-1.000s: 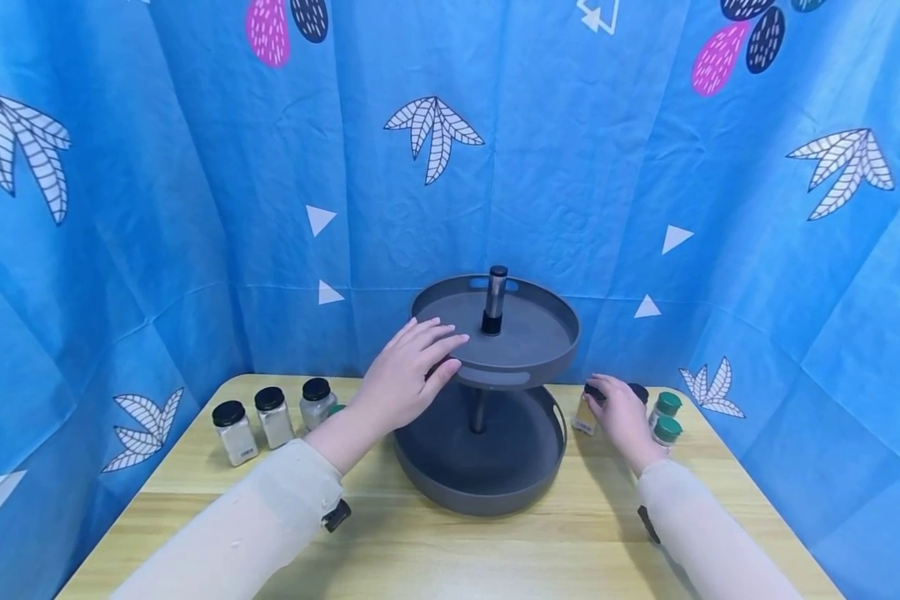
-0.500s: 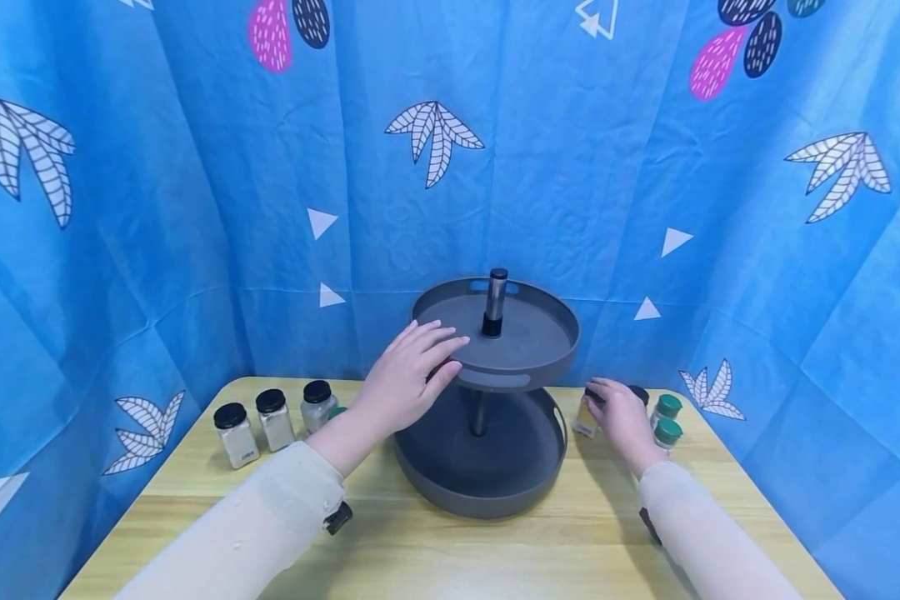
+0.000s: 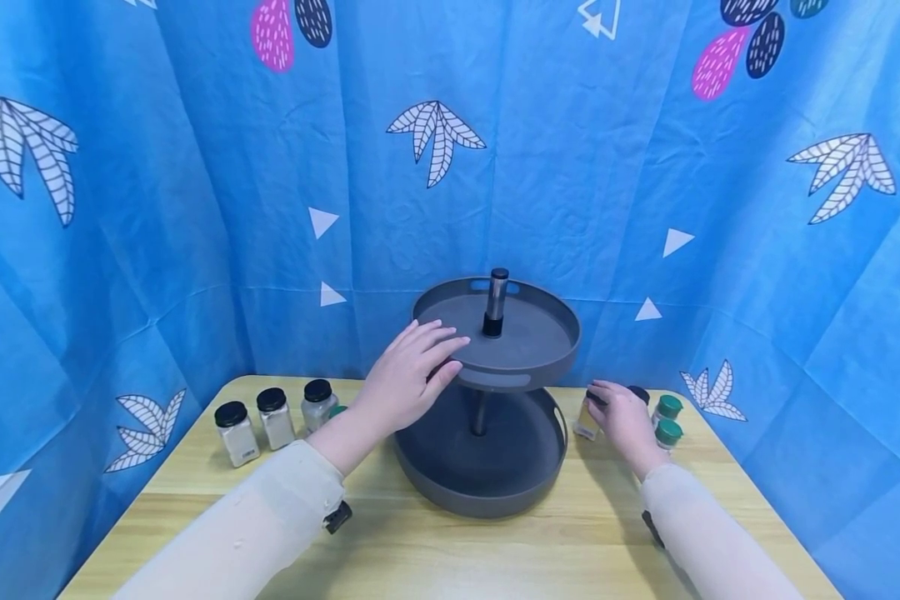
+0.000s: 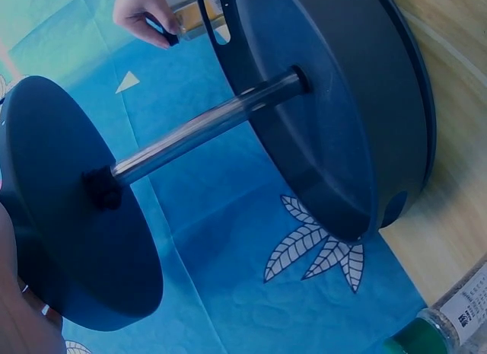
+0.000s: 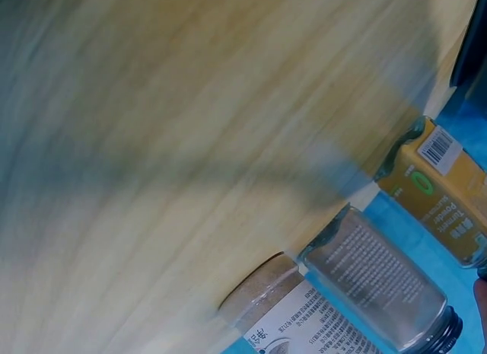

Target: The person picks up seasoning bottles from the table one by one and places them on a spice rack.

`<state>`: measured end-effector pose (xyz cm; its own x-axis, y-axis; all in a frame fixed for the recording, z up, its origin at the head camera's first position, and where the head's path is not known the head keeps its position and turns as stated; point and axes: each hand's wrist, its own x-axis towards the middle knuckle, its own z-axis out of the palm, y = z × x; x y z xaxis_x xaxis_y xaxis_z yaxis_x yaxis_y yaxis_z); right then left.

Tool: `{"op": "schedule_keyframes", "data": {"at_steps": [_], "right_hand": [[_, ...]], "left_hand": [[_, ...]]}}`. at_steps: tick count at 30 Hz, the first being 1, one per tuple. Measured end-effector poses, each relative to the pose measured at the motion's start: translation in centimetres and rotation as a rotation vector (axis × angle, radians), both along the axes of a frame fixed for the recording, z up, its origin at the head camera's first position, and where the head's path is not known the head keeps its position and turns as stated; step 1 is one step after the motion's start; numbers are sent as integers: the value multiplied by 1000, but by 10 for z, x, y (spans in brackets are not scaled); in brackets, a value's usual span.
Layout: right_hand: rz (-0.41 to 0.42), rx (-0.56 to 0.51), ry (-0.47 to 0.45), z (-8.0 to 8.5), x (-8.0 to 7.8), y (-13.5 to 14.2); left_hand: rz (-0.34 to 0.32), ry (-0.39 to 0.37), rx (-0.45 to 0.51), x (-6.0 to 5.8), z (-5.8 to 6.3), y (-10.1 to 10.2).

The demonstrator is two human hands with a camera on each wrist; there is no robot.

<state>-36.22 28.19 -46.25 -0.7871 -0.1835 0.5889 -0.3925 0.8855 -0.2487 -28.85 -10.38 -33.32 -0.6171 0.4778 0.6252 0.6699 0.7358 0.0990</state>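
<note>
A grey two-tier turntable stand stands mid-table, its round upper tray (image 3: 536, 329) on a metal post above a wider lower tray (image 3: 487, 502). My left hand (image 3: 393, 379) is at the upper tray's left side, fingers extended over the rim and thumb beside the outer wall. To the right of the stand, my right hand (image 3: 622, 421) pinches the black lid of a turmeric powder jar (image 5: 437, 190), which stands upright on the table. Its yellow contents and barcode label show in the right wrist view; the hand covers most of its lid in the head view.
Next to the turmeric jar are a black-lidded jar (image 5: 380, 278) and green-capped jars (image 3: 668, 432). At left stand several jars, including a black-lidded square one (image 3: 238, 442) and a round one (image 3: 318, 408). A blue patterned curtain (image 3: 435, 225) surrounds the table (image 3: 465, 558).
</note>
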Motion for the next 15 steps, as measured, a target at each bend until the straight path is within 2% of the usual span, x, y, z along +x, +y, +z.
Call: {"op": "schedule_keyframes", "data": {"at_steps": [15], "right_hand": [[8, -6, 50, -1, 0, 4]], "left_hand": [[2, -8, 3, 1, 0, 1]]}}
